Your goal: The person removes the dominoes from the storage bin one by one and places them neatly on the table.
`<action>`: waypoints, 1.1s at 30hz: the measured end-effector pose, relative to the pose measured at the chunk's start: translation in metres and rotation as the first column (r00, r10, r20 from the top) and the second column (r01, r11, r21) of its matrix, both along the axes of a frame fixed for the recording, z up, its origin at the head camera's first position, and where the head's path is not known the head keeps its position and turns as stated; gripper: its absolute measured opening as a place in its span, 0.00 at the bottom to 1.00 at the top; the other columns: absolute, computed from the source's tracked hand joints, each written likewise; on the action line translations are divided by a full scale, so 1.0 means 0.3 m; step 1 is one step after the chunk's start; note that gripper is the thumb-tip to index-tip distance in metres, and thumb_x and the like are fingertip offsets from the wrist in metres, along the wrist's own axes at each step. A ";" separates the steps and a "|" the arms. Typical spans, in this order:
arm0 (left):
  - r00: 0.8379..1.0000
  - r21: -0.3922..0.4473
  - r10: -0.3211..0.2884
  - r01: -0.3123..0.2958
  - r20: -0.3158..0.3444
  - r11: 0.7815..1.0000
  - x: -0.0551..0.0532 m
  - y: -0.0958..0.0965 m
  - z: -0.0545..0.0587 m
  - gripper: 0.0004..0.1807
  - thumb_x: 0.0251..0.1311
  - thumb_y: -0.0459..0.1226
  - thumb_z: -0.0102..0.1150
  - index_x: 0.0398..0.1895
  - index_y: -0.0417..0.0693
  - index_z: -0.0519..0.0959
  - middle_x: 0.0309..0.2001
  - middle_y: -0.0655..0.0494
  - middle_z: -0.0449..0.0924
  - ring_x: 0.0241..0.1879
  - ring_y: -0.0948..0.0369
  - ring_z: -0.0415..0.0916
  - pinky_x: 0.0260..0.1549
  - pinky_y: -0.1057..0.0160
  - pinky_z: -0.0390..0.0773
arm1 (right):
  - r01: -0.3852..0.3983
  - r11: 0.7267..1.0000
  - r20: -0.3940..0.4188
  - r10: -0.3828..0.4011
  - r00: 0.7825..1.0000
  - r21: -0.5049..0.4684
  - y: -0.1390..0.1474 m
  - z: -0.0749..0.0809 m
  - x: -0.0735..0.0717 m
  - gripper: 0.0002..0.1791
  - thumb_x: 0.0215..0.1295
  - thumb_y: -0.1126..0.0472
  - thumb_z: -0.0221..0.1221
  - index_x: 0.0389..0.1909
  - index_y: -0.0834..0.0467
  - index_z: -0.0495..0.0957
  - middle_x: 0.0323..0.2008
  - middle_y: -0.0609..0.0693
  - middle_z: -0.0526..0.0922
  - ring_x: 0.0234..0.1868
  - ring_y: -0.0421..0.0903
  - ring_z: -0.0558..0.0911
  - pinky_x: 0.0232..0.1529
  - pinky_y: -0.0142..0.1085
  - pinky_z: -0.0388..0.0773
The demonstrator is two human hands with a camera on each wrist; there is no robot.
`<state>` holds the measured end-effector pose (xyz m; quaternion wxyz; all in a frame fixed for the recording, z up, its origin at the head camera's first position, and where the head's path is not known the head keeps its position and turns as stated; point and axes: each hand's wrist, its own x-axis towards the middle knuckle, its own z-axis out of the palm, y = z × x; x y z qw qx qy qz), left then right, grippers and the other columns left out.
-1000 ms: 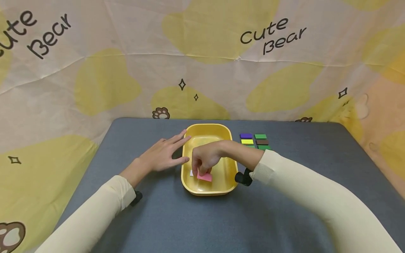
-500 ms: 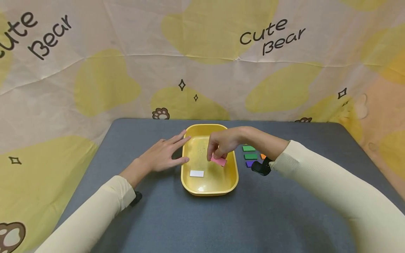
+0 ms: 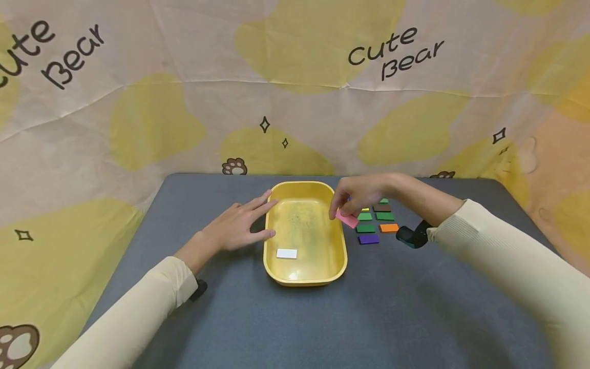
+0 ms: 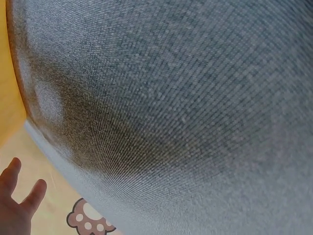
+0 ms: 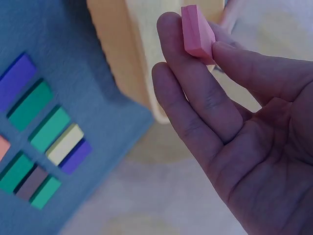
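Note:
My right hand point(image 3: 361, 192) pinches a pink rectangular block point(image 3: 348, 221) between thumb and fingertips, above the right rim of a yellow tray point(image 3: 306, 283). The right wrist view shows the pink block point(image 5: 198, 32) close up, held at the fingertips. A white block point(image 3: 287, 253) lies flat inside the tray, near its front left. With fingers straight and spread, my left hand point(image 3: 237, 225) is at the tray's left rim. Only some fingers of the left hand point(image 4: 19, 205) show in the left wrist view.
Right of the tray, two columns of flat blocks lie on the grey table point(image 3: 295, 328): several green blocks point(image 3: 365, 228), purple blocks point(image 3: 369, 239), an orange block point(image 3: 388, 228), a brown block point(image 3: 382, 207) and a partly hidden yellow one. A printed cloth point(image 3: 295, 102) hangs behind the table.
My right hand has lifted the pink block from inside the tray and carried it right and back to the right rim, uncovering the white block. The left hand has stayed in place.

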<state>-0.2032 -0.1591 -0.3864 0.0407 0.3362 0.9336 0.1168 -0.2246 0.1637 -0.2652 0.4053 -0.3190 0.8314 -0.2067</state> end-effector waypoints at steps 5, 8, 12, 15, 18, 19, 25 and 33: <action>1.000 -0.006 -0.001 0.001 -0.007 1.000 0.002 0.000 -0.001 0.45 0.67 0.68 0.40 0.81 0.59 0.50 0.80 0.55 0.41 0.72 0.51 0.60 0.62 0.41 0.63 | 0.036 0.999 -0.025 -0.036 0.999 -0.004 0.059 0.018 0.001 0.14 0.69 0.71 0.53 0.51 0.64 0.82 0.32 0.53 0.84 0.33 0.46 0.81 0.41 0.40 0.81; 1.000 -0.005 -0.005 0.005 -0.013 1.000 0.004 0.003 0.002 0.44 0.67 0.67 0.41 0.80 0.58 0.50 0.80 0.54 0.42 0.72 0.50 0.60 0.62 0.41 0.63 | 0.069 0.998 -0.026 -0.069 0.997 -0.008 0.095 0.022 -0.002 0.12 0.69 0.70 0.54 0.49 0.62 0.82 0.31 0.53 0.83 0.31 0.46 0.81 0.37 0.37 0.79; 1.000 -0.003 -0.008 0.008 -0.014 1.000 0.005 0.004 0.004 0.44 0.67 0.67 0.41 0.80 0.57 0.51 0.80 0.53 0.42 0.72 0.50 0.60 0.62 0.41 0.63 | 0.095 0.996 -0.038 -0.095 0.995 -0.006 0.140 0.023 -0.005 0.10 0.68 0.70 0.56 0.46 0.61 0.82 0.28 0.52 0.81 0.25 0.44 0.77 0.32 0.35 0.77; 1.000 0.000 -0.010 0.010 -0.017 1.000 0.005 0.002 0.002 0.44 0.67 0.66 0.42 0.80 0.57 0.51 0.80 0.53 0.43 0.71 0.49 0.61 0.62 0.41 0.64 | 0.110 0.994 -0.038 -0.110 0.993 0.005 0.170 0.027 -0.002 0.09 0.69 0.69 0.56 0.46 0.62 0.81 0.29 0.52 0.81 0.27 0.44 0.77 0.35 0.36 0.78; 1.000 0.003 -0.012 0.012 -0.021 1.000 0.005 0.001 0.001 0.44 0.67 0.67 0.42 0.80 0.57 0.52 0.80 0.53 0.43 0.71 0.49 0.62 0.61 0.41 0.64 | 0.133 0.991 -0.022 -0.133 0.991 0.011 0.199 0.030 0.002 0.10 0.69 0.69 0.56 0.48 0.63 0.80 0.33 0.52 0.83 0.35 0.47 0.82 0.43 0.41 0.81; 1.000 0.003 -0.011 0.011 -0.021 1.000 0.005 0.001 0.001 0.44 0.67 0.67 0.42 0.80 0.57 0.52 0.80 0.54 0.43 0.71 0.49 0.62 0.61 0.41 0.64 | 0.141 0.990 -0.014 -0.141 0.990 0.012 0.208 0.029 0.003 0.10 0.69 0.69 0.55 0.48 0.63 0.80 0.34 0.53 0.83 0.36 0.47 0.82 0.45 0.42 0.81; 1.000 0.004 -0.012 0.012 -0.024 1.000 0.006 -0.001 0.000 0.44 0.67 0.67 0.42 0.80 0.57 0.52 0.80 0.54 0.43 0.70 0.49 0.64 0.60 0.41 0.65 | 0.197 0.980 0.020 -0.197 0.980 -0.005 0.274 -0.009 0.006 0.09 0.70 0.69 0.55 0.47 0.64 0.79 0.36 0.54 0.82 0.37 0.49 0.83 0.46 0.43 0.82; 1.000 -0.003 -0.014 0.014 -0.014 1.000 0.004 0.002 0.002 0.44 0.67 0.67 0.42 0.80 0.57 0.51 0.80 0.54 0.43 0.71 0.49 0.63 0.61 0.41 0.64 | 0.299 0.952 0.068 -0.295 0.953 -0.060 0.374 -0.084 0.035 0.06 0.69 0.66 0.59 0.42 0.66 0.76 0.36 0.55 0.83 0.41 0.52 0.84 0.49 0.44 0.81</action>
